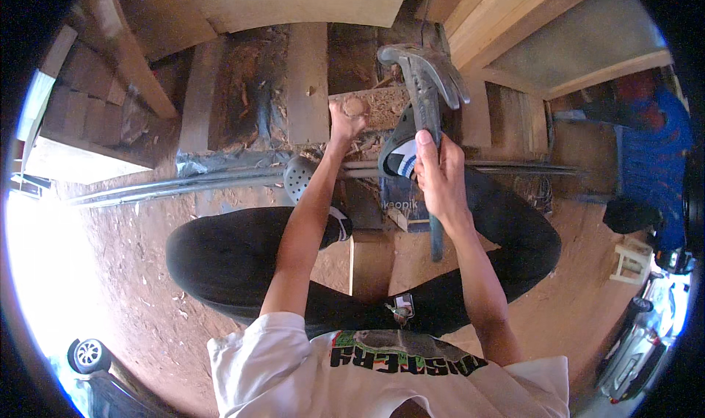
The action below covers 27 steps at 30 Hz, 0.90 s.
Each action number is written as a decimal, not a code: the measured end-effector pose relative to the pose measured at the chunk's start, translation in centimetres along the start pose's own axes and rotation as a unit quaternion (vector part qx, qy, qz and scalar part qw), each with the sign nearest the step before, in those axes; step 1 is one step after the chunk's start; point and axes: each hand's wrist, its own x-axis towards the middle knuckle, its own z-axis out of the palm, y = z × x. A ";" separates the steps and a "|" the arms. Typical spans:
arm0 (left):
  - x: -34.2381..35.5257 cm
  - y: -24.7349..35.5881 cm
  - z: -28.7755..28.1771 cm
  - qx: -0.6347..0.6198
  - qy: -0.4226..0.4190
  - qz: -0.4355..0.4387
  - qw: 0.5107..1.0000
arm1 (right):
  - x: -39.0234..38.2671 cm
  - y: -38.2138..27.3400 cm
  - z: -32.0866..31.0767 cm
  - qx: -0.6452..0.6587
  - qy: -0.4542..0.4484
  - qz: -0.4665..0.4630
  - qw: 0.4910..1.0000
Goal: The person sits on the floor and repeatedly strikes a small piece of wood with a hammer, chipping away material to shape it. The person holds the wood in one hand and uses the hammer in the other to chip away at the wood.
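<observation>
Right hand (pixel 440 179) lifts an adze-like tool (pixel 426 76) over a small wood block (pixel 383 106)

The tool's long axis runs almost straight up the picture, away from the person: grey metal head at the far end, above the block, handle coming back through the right hand, whose fingers are wrapped closed around it. The left hand (pixel 347 118) rests on the block's left end, fingers curled closed against the wood. The block lies on wood chips among weathered planks (pixel 307 80), just beyond a grey sandal (pixel 299 177) and a dark shoe (pixel 400 150), with metal pipes (pixel 169 185) crossing the reddish earth floor (pixel 125 264)
</observation>
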 end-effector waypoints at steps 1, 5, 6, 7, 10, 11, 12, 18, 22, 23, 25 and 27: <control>0.3 0.4 0.2 -0.052 0.001 0.020 0.998 | 0.1 0.5 0.3 -0.027 0.004 -0.042 0.999; 1.2 0.6 0.5 -0.081 -0.016 0.059 0.995 | 1.8 4.4 2.4 -0.209 -0.018 -0.034 0.977; 1.4 0.3 0.2 -0.061 -0.021 0.048 0.997 | 2.1 5.4 2.7 -0.171 -0.023 -0.046 0.984; 1.6 0.0 -0.1 -0.044 -0.015 0.046 0.998 | 2.2 6.4 2.9 -0.142 -0.033 -0.023 0.989; 2.3 -0.9 -1.9 0.009 -0.013 -0.003 1.000 | 1.7 8.1 2.9 -0.011 -0.047 0.052 0.998; 2.3 -0.9 -2.6 0.006 -0.020 -0.020 1.000 | 1.0 8.4 2.6 0.040 -0.059 0.112 0.991; 2.6 -0.8 -3.1 0.001 -0.025 -0.030 0.999 | 0.6 8.4 2.2 0.101 -0.068 0.139 0.983; 1.1 2.7 -5.5 -0.007 0.012 -0.010 1.000 | -3.5 7.4 0.7 0.201 -0.030 0.214 0.956; -0.2 4.2 -5.5 0.044 -0.014 0.046 0.998 | -5.0 6.3 -0.3 0.237 -0.039 0.175 0.955; -0.3 4.7 -5.6 0.078 -0.028 0.027 0.996 | -5.3 6.0 -0.6 0.243 -0.040 0.169 0.954; -0.2 6.1 -5.3 0.047 -0.043 0.084 0.994 | -5.7 5.4 -0.8 0.250 -0.038 0.147 0.956; 0.6 8.7 -5.6 0.179 -0.096 0.179 0.963 | -6.1 4.9 -1.0 0.241 -0.021 0.144 0.960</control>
